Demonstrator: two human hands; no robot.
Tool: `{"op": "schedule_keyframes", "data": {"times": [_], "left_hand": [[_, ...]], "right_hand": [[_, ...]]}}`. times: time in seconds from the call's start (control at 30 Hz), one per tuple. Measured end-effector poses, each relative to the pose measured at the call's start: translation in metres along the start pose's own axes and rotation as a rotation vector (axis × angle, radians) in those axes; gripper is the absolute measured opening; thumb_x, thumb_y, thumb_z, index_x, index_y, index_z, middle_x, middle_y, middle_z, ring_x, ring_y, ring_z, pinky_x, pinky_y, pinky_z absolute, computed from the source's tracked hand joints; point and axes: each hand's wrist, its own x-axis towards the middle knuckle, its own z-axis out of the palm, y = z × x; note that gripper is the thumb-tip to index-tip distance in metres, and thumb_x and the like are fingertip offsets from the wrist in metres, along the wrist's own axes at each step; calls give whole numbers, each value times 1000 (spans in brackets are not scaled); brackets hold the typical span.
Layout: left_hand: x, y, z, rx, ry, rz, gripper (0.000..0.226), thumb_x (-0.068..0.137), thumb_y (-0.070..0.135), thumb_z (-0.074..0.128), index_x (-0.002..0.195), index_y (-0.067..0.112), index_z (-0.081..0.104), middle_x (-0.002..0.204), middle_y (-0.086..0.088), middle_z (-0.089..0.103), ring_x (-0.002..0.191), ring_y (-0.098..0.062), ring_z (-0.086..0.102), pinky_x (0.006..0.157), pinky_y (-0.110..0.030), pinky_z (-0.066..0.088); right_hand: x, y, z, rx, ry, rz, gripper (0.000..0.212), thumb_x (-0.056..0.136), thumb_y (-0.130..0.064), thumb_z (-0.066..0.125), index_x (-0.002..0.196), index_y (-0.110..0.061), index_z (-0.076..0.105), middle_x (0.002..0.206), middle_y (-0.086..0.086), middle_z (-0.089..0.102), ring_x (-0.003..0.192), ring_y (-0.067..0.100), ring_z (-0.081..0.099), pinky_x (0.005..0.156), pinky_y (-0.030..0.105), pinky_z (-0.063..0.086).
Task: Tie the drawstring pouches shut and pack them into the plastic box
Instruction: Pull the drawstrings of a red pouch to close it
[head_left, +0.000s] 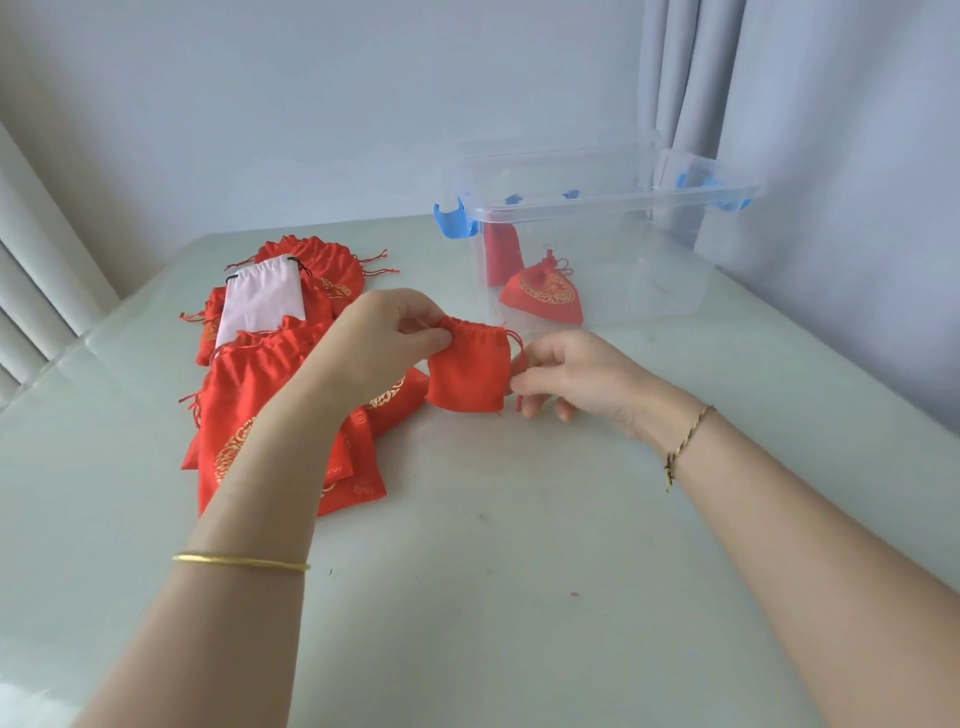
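A small plain red drawstring pouch (469, 370) hangs just above the table between both hands. My left hand (382, 343) pinches its gathered top left corner. My right hand (576, 376) pinches the red cord at the pouch's right side. To the left lies a pile of red pouches (244, 384) with gold print, and a pink pouch (262, 301) rests on top of them. The clear plastic box (597, 208) with blue latches stands open at the back right. Inside it sit a tied red pouch with a gold pattern (543, 293) and a second red pouch (501, 252) behind it.
The pale table (519, 545) has bare surface in front of and between my arms. A wall and grey curtain rise behind the box. A white radiator-like panel stands at the far left edge.
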Motion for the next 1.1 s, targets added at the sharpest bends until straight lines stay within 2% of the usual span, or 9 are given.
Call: {"op": "schedule_keyframes", "data": {"times": [0.07,0.13,0.3,0.5,0.63,0.77,0.97,1.03,1.1], "left_hand": [[-1,0,0,52,9,-14,14,85,13,63,78,25,61,73,5,63,72,-15,60,76,-28,46],[-1,0,-1,103,10,-31,6,85,14,63,86,20,65,73,4,63,71,-14,59,70,-24,45],[-2,2,-8,244,-29,-47,15,86,14,60,97,12,70,79,2,64,68,-10,54,63,-23,38],[-6,0,-21,272,110,-63,9,89,19,59,87,16,67,79,2,60,74,-13,55,61,-13,36],[-6,-5,-28,244,183,-94,13,88,14,59,94,9,70,86,-3,62,84,-18,55,66,-25,38],[-5,-10,-29,226,275,-114,14,88,15,58,93,8,70,84,-8,64,75,-20,54,64,-27,35],[-7,-16,-34,252,417,-160,18,87,24,61,80,8,68,56,2,47,51,-10,41,48,-25,27],[-8,-18,-37,270,416,-171,26,89,27,58,75,8,66,52,1,42,48,-14,38,49,-27,25],[-8,-20,-37,196,376,-203,34,92,31,52,69,9,65,50,-3,43,46,-17,38,51,-28,28]], "right_hand": [[1,3,0,-55,66,-8,11,86,-8,56,77,-11,63,72,1,67,57,14,60,42,19,31],[3,6,-2,-70,184,-19,13,88,-12,55,77,-13,60,77,2,69,51,16,58,41,15,34],[8,15,-10,-244,545,-132,15,89,-22,53,79,-21,64,70,-6,69,46,16,54,60,31,48],[6,22,-19,-382,606,-86,28,92,-17,44,110,-23,65,86,-3,70,71,20,60,78,37,51],[5,23,-20,-451,634,-92,28,91,-16,44,115,-22,58,101,-1,69,87,27,63,80,37,49],[6,23,-23,-380,679,-106,3,89,-23,52,87,-22,54,84,-2,69,73,26,63,72,38,51],[5,21,-25,-314,676,-114,24,89,-31,54,67,-24,50,74,0,65,64,20,62,63,31,49],[6,17,-26,-63,595,-94,26,91,-26,53,65,-22,51,69,0,60,52,11,56,50,20,44],[5,11,-26,371,471,16,27,93,-25,52,67,-18,55,63,-1,53,46,8,47,40,15,33]]}}
